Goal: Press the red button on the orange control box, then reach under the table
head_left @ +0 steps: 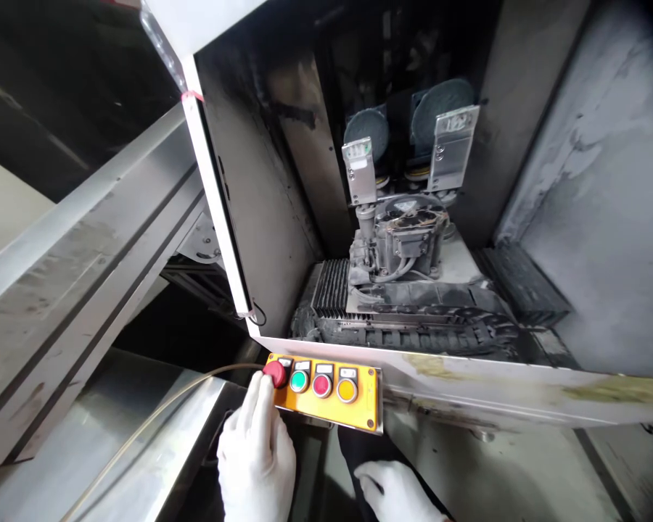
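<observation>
My left hand [255, 453], in a white glove, reaches up to a yellow control box. Its fingers are pressed together with their tips at the red emergency stop button [275, 373]; the far side of the grip is hidden. Along the yellow box [331, 412] sit a green button [299, 380], a flat red button [322, 385] and a yellow button [347, 390]. Lower down, my right hand [400, 493], also white-gloved, lies over a dark trouser leg [367, 449]. Its fingers are loosely bent and apart, with nothing visible in them.
Behind the box opens a dusty machine cabinet [272, 217] holding a motor unit [408, 232] with two upright metal brackets and round grey discs. A cable chain [413, 337] runs along its floor. To the left are a metal beam [87, 275] and a thin tan hose [157, 413].
</observation>
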Demonstrator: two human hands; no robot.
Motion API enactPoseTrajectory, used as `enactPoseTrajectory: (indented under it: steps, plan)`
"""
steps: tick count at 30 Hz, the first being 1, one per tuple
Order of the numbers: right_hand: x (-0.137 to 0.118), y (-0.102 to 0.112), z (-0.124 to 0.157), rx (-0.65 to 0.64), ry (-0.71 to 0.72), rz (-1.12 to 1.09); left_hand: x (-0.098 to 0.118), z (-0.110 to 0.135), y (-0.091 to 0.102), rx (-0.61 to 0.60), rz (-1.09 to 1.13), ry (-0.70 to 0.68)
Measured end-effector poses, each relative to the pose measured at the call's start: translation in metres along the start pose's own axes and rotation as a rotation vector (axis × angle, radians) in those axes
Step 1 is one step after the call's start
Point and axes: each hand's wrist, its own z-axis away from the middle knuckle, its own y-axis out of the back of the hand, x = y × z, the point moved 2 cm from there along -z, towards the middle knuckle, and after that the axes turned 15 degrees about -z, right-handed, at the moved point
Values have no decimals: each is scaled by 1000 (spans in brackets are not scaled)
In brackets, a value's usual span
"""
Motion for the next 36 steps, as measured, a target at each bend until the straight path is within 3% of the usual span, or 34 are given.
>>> enactPoseTrajectory:
  steps: [26, 36]
  plan:
    - [22, -22, 4, 80, 133, 243, 6, -1, 5, 6, -41, 53]
    - [46, -30, -2, 45, 200, 305, 5, -6, 11, 7, -77, 34]
